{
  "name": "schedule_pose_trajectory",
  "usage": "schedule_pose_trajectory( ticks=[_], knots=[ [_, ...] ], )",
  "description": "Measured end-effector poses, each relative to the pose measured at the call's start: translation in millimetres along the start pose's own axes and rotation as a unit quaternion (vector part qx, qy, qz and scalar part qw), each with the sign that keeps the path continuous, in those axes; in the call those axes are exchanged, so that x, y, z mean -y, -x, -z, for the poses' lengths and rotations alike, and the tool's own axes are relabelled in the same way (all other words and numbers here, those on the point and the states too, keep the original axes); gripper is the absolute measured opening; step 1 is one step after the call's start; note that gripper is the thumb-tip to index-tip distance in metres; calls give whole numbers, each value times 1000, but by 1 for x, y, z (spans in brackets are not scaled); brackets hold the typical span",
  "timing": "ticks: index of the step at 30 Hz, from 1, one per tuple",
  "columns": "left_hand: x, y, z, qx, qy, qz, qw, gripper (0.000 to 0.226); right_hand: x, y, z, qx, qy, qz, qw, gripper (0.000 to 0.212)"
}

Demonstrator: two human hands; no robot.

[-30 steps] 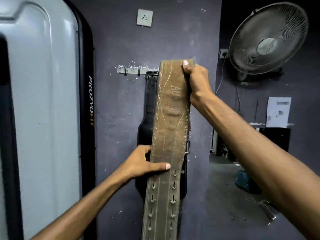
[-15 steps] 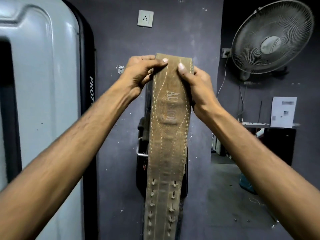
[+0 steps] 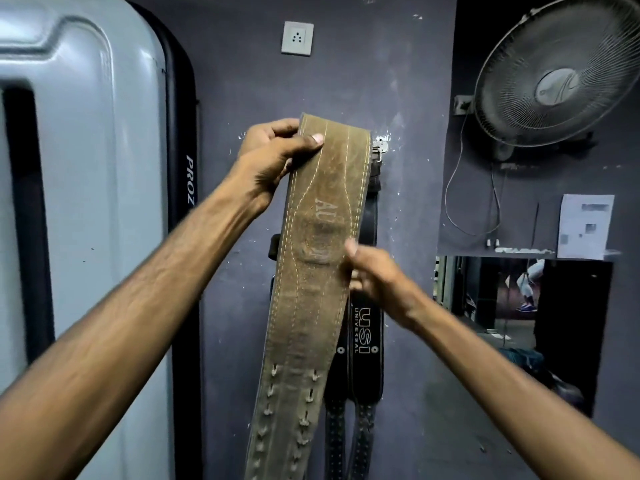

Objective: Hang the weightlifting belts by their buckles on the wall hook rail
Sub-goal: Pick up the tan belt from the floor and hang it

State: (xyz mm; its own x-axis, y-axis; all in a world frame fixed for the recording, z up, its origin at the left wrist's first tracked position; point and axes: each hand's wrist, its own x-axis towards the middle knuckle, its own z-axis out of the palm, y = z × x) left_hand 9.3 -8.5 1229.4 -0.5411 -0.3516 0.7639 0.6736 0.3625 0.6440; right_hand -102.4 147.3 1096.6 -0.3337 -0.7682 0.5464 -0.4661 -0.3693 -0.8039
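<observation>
Left hand [image 3: 273,157] gripping brown belt [image 3: 311,271] top, right hand [image 3: 377,275] pinching its edge

both bare forearms reach up and forward. left hand [image 3: 273,152] is raised highest, thumb laid across the front of the belt [image 3: 311,271] near its top edge, fingers curled behind. right hand [image 3: 377,275] sits lower (blurred), thumb up at the belt's right edge, fingers loosely bent.
</observation>
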Motion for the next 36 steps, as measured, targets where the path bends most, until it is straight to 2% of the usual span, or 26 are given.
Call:
schedule_pose_trajectory(
  ticks=[3,5,6,7,9,11,14,16,19,21,22,23,24,27,29,32,34,36],
  knots=[
    [8,15,8,15,-19,0,1000,31,42,-44,12,-53,-172,3,984,66],
    [17,26,15,32,-37,3,999,31,54,-72,16,-102,-234,-12,967,96],
    [23,30,19,40,-50,5,998,28,54,-85,18,-107,-245,-22,963,99],
    [27,34,23,46,-53,14,997,24,54,-92,15,-110,-246,-36,962,89],
    [36,39,31,50,-23,59,997,13,57,-99,3,-136,-224,-60,963,48],
    [40,40,38,45,-1,137,990,27,51,-100,-5,-153,-212,-46,964,16],
    [38,35,48,51,24,244,968,51,38,-97,-16,-152,-131,7,980,11],
    [34,30,50,41,59,272,960,45,35,-90,-25,-131,-89,38,987,15],
    [29,21,53,9,71,261,963,28,35,-82,-29,-106,-100,49,988,20],
    [24,16,57,1,60,224,973,17,37,-81,-27,-85,-165,30,982,21],
    [21,15,61,5,41,193,980,8,37,-84,-27,-82,-199,5,977,36],
    [20,14,64,11,14,162,987,4,37,-90,-26,-84,-223,-28,971,60],
    [19,15,68,19,-7,137,990,9,38,-96,-28,-90,-238,-57,965,76],
    [21,27,77,65,-44,97,992,20,43,-117,-33,-110,-225,-111,962,83],
    [30,32,88,84,-72,81,991,22,48,-128,-41,-120,-210,-125,962,70],
    [49,34,110,85,-62,98,990,16,49,-142,-57,-152,-159,-121,968,22],
    [61,31,122,78,-38,147,985,32,40,-150,-65,-182,-123,-96,971,8],
    [70,26,130,75,-20,200,977,50,28,-155,-69,-196,-71,-52,977,7]
  ],
)
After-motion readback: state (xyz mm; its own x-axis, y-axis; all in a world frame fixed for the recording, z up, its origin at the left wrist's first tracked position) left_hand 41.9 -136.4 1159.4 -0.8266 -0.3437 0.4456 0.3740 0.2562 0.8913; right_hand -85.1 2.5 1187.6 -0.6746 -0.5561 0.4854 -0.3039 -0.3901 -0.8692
